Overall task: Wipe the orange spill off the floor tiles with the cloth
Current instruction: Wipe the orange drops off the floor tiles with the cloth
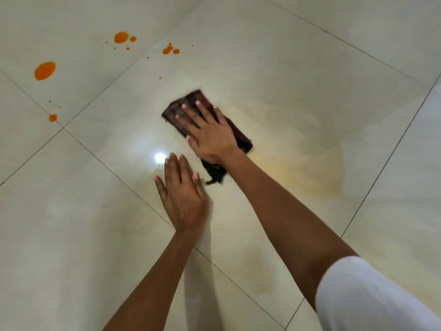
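Pressed the right hand [210,132] open on the cloth [188,102], fingers straight and spread, pinching nothing, likely so as to bear down evenly on the whole pad. Planted the left hand [183,197] flat on the floor tiles [310,68] at seven o'clock of the cloth, fingers straight, holding nothing, apparently as a brace for the lean. Showed a faint yellowish smear [310,158] on the tile at three to four o'clock, probably thinned residue. Lay dark and folded mid-tile, well apart from the orange spill [44,70]. Spread outward from there: biggest blob at ten o'clock, a smaller blob [121,37] at eleven, paired drops [170,50] near twelve, a small spot [53,117] at nine beside a grout line. Looked untouched, so much wiping remained.
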